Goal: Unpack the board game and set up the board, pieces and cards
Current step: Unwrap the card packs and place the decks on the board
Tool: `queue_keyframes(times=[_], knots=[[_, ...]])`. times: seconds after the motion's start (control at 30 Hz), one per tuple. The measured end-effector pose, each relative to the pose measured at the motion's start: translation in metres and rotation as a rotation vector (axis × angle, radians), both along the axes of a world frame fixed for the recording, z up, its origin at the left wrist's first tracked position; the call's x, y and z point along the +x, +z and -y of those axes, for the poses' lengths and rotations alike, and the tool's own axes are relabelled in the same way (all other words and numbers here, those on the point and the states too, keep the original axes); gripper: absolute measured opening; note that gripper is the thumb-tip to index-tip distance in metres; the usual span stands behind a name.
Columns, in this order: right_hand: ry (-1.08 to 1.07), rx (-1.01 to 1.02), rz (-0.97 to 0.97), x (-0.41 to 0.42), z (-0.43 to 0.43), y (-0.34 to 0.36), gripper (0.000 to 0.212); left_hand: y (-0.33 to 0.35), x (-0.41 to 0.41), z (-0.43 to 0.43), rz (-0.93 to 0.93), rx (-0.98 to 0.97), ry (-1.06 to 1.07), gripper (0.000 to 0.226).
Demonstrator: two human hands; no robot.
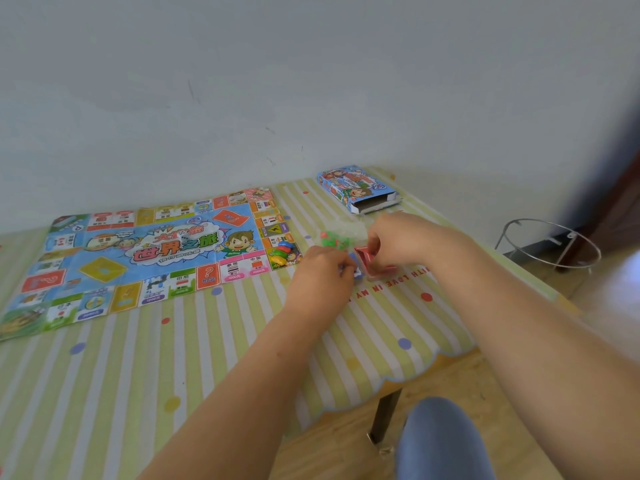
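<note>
Striped tablecloth up against a plain wall. The left hand and right hand both pinch a red card pack with curled fingers. The board lies unfolded left of the fingers, with the open box beyond them.

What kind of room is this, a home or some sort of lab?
Most likely an ordinary room in a home: a striped, dotted tablecloth with a children's board game spread on it, a plain wall behind, and wooden flooring beside it. Nothing here looks like lab equipment.
</note>
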State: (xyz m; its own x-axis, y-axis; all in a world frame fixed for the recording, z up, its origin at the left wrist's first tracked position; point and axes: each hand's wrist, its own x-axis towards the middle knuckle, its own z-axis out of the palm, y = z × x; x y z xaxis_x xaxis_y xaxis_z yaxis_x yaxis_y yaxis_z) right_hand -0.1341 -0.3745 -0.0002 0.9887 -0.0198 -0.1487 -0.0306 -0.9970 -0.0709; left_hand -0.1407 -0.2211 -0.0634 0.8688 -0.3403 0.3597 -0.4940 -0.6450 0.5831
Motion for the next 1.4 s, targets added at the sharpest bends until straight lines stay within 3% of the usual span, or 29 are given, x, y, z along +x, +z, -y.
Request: queue_keyframes(times=[0.17,0.47,0.7,0.77,0.87,1.1,1.23,1.33,1.4], knots=[[-0.035,0.003,0.095,-0.012,-0.001,-0.001,0.006,0.001,-0.001,0.001,-0.014,0.009,0.012,0.019],[-0.203,-0.007,0.314,-0.019,-0.007,-0.011,0.011,0.006,-0.002,0.002,-0.050,0.016,-0.001,0.020],[-0.255,0.082,0.510,-0.027,-0.001,-0.016,0.028,0.007,-0.002,0.000,0.100,0.020,-0.031,0.020],[-0.231,0.122,0.603,-0.030,0.000,-0.017,0.024,0.016,-0.006,0.000,0.094,-0.041,0.001,0.019],[-0.125,0.195,0.702,-0.034,-0.004,-0.018,0.019,0.036,-0.009,0.000,-0.150,-0.233,0.070,0.020],[0.124,0.332,0.809,-0.041,-0.027,-0.026,0.033,0.058,-0.001,-0.007,-0.673,-0.751,0.197,0.026],[0.129,0.481,0.731,-0.042,-0.035,-0.027,0.032,0.057,0.002,-0.017,-0.674,-0.792,0.226,0.020],[-0.077,0.840,0.561,-0.045,-0.041,-0.015,0.048,0.057,0.002,-0.026,-0.595,-0.762,0.236,0.022],[-0.174,0.973,0.396,-0.045,-0.041,-0.008,0.049,0.057,0.001,-0.029,-0.536,-0.743,0.227,0.021]])
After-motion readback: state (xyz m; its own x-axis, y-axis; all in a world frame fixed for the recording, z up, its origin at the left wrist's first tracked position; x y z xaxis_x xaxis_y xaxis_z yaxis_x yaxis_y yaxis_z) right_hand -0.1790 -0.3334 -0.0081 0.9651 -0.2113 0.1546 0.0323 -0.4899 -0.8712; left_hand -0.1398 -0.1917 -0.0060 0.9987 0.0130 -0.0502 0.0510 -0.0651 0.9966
